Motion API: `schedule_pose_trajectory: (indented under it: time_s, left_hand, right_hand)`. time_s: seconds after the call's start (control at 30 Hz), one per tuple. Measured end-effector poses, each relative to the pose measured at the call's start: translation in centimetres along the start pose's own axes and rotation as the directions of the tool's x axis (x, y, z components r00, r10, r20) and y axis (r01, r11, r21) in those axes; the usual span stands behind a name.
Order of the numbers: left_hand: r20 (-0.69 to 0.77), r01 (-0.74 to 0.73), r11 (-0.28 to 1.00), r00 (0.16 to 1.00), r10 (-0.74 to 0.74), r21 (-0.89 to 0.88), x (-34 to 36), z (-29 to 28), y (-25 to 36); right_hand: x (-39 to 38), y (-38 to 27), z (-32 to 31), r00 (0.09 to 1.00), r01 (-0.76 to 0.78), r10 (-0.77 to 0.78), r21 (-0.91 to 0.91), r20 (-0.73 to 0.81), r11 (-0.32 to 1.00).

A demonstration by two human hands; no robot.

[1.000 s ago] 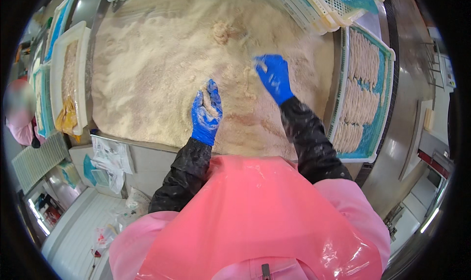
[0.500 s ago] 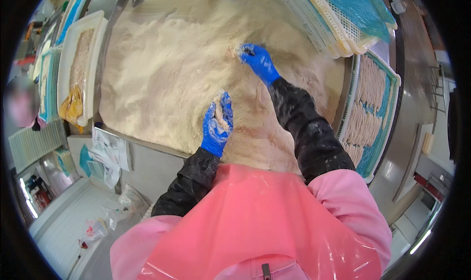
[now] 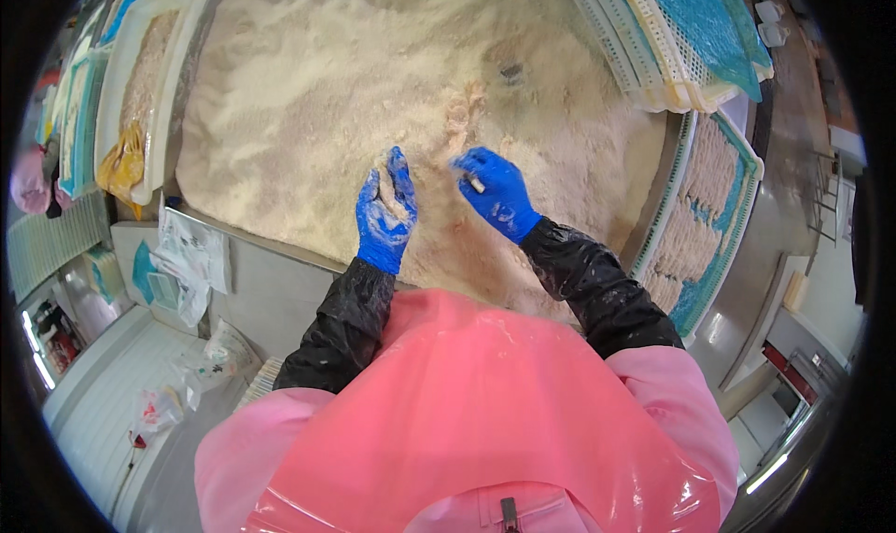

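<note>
My blue-gloved left hand [image 3: 385, 223], dusted with crumbs, is turned palm up and curled around a coated strip [image 3: 391, 199] of pale food. To its right, my blue-gloved right hand [image 3: 502, 195] is closed, with the short pale end of a strip [image 3: 477, 185] showing between its fingers. Both hands are above a wide bed of pale crumbs or flour [image 3: 299, 94] in a metal-edged trough. Just beyond the right hand, a pinkish, partly covered lump [image 3: 459, 118] lies in the crumbs; its kind is unclear.
Right of the trough, a teal-lined tray [image 3: 731, 225] holds rows of coated strips. Stacked white crates [image 3: 653, 57] with blue mesh stand at the far right. On the left is a white tub [image 3: 184, 76] of pinkish food with a yellow glove [image 3: 124, 164] on its near end.
My right hand has come back nearer to me, and a strip end now shows in it. My left hand has shifted slightly left and away, still holding its strip.
</note>
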State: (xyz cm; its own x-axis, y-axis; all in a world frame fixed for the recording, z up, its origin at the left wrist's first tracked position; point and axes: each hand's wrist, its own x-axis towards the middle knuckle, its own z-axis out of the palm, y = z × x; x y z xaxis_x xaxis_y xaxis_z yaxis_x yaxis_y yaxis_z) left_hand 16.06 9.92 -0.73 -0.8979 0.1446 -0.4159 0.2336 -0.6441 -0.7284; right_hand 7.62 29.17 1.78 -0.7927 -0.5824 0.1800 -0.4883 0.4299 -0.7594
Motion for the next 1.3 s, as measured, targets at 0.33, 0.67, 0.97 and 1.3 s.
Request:
schedule_pose_trajectory:
  time_s: [0.33, 0.67, 0.97, 1.3]
  left_hand:
    - [0.117, -0.063, 0.997, 0.991, 0.058, 0.043, -1.7, 1.4, -0.3]
    - [0.092, -0.276, 0.899, 0.961, 0.260, 0.340, -2.8, 0.6, -0.7]
    - [0.129, -0.257, 0.925, 0.965, 0.230, 0.278, -4.0, 0.3, 0.2]
    - [0.173, -0.260, 0.932, 0.960, 0.221, 0.253, -4.3, 1.0, 0.2]
  right_hand:
    - [-1.7, 0.1, 0.4, 0.978, 0.053, -0.028, -0.114, 0.207, 0.992]
    - [7.5, 3.2, -1.4, 0.944, 0.320, -0.213, -0.545, 0.251, 0.775]
    - [11.2, 0.8, -3.2, 0.944, -0.329, 0.305, 0.451, 0.126, 0.830]
    - [13.6, -7.2, -3.9, 0.942, 0.269, -0.190, 0.282, -0.278, 0.921]
